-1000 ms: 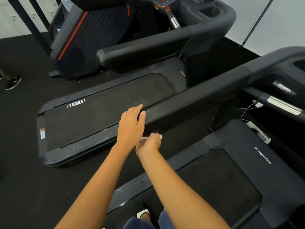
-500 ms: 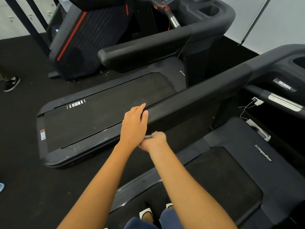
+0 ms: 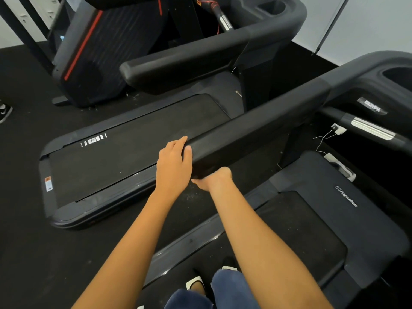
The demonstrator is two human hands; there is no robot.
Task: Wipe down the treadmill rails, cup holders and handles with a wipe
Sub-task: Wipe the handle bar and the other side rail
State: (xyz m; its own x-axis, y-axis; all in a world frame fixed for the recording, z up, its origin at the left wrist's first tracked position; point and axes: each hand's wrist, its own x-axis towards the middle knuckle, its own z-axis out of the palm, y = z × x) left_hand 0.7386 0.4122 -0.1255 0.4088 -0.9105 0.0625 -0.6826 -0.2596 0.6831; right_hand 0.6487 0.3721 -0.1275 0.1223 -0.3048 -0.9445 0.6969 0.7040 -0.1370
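Gripping the free end of the side rail (image 3: 256,130) on the near treadmill (image 3: 334,197), the left hand (image 3: 172,167) is wrapping its fingers over the rail's far edge while the thumb is lying against the face nearer the camera. From my remote seat I am watching the right hand (image 3: 215,178) reaching in just beneath that same end, just beside the left hand, with its fingers curling under the rail's lower edge and out of sight. I am not making out the wipe in this view, so I cannot tell whether the right hand is clutching it or is merely clenched.

The rail is running up and to the right from the hands to the console, where a cup holder (image 3: 399,78) is showing at the right edge of the view. Below it a handle with a silver grip (image 3: 372,130) is jutting out above the front of the near treadmill's deck, well apart from both hands. The person is standing at the rear of the belt (image 3: 301,230), with blue trouser legs and light shoes showing at the bottom edge.

Beyond the rail a second treadmill (image 3: 133,157) is lying alongside on the black floor (image 3: 33,253). A dark shoe (image 3: 4,112) is poking in at the left edge.
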